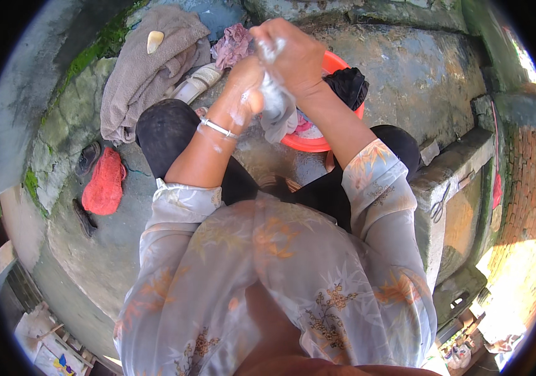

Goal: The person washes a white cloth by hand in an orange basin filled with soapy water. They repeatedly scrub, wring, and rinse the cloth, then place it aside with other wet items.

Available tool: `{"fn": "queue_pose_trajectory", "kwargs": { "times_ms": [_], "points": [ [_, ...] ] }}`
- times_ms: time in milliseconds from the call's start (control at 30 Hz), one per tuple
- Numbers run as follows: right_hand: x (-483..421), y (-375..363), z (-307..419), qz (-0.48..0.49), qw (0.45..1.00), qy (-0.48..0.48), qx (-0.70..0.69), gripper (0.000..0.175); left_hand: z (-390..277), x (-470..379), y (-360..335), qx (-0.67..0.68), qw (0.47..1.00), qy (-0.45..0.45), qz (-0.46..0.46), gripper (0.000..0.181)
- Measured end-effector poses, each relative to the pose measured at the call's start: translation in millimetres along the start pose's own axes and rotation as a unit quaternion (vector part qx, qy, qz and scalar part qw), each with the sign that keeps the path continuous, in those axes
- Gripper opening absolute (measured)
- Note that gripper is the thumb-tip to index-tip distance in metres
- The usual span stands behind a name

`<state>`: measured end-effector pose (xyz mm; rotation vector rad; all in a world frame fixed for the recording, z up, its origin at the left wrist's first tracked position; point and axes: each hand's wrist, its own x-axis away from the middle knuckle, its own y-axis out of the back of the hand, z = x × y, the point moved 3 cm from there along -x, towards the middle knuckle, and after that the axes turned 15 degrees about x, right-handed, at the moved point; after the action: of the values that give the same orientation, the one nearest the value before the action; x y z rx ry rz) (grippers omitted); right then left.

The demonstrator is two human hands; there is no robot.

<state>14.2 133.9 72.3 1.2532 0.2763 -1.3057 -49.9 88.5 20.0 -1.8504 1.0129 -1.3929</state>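
Observation:
Both my hands are closed on a wet, sudsy pale cloth (275,105), which bunches between them and hangs down in a fold. My left hand (245,83) grips it from the left, with foam on the wrist and a metal bangle (218,127) below. Slightly higher, my right hand (291,54) is clenched around the upper part, its fingers blurred. Beneath the hands stands an orange-red plastic basin (312,144), partly hidden by my right forearm. A black cloth (349,87) lies over its rim, and pink fabric (302,123) shows inside.
A grey-brown towel (143,80) carries a cream soap piece (155,41) at the left. Nearby are a crumpled pink cloth (233,44) and a pale sandal (198,83). A red mesh bundle (104,183) lies between dark shoes (85,218). Scissors (439,207) rest by a concrete ledge (456,157).

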Motion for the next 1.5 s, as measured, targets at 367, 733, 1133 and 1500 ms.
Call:
{"fn": "queue_pose_trajectory", "kwargs": {
  "times_ms": [367,733,1133,1500],
  "points": [
    [6.7,6.0,16.7,0.006,0.999,0.029,-0.024,0.018,4.4,-19.3,11.3,0.073,0.979,0.043,0.183,0.016],
    [16.2,27.4,49.0,0.052,0.992,0.074,-0.086,0.011,-11.0,-9.9,9.5,0.109,0.981,0.07,0.141,0.018],
    [23.7,21.6,21.1,0.059,0.997,0.043,-0.032,0.007,8.0,-42.8,48.6,-0.125,0.978,0.02,0.164,0.029],
    [11.9,21.1,7.5,0.019,0.999,0.027,0.015,0.016,9.8,8.9,2.2,-0.054,0.998,-0.007,0.04,0.019]
  ]
}}
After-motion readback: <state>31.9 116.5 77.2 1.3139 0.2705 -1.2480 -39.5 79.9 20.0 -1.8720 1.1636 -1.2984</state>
